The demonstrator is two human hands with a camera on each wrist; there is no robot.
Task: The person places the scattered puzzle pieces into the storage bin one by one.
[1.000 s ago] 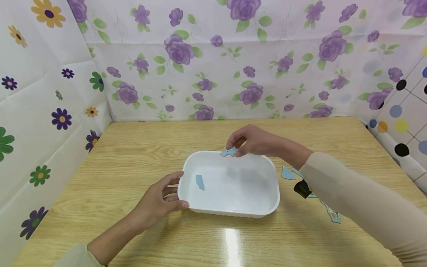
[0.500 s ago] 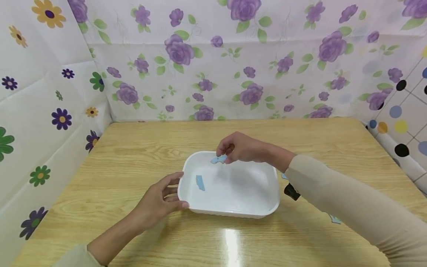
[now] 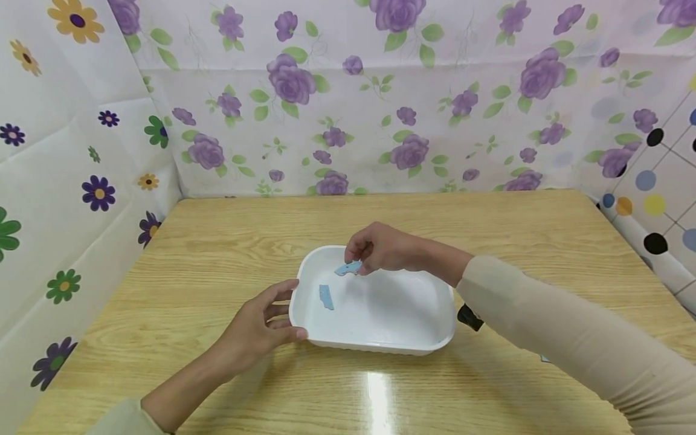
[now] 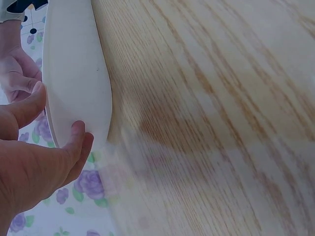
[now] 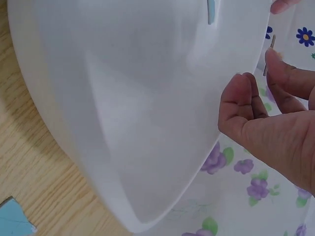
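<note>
**Blue piece now hanging inside the tub**

I'm seeing the blue piece (image 3: pixel 348 267) shifting from over the far rim to inside the white tub (image 3: pixel 402 308); I'm judging the carry nearly finished, with the release not yet happening. The right hand (image 3: pixel 380 251) is pinching one end, its grip closing narrowly between thumb and fingertips. The left hand (image 3: pixel 255 326) is holding the tub's left end, thumb lying on the rim, fingers spreading along the outer wall.

A second piece (image 3: pixel 325 296) is lying on the tub floor, just beside the held one. I'm reading more open room toward the tub's right half. The right forearm is crossing the far-right corner, so I'm watching that rim. Outside, a black object (image 3: pixel 470 317) is sitting near the right wall, and the sleeve (image 3: pixel 544 314) is hiding part of the table (image 3: pixel 228 241).
</note>
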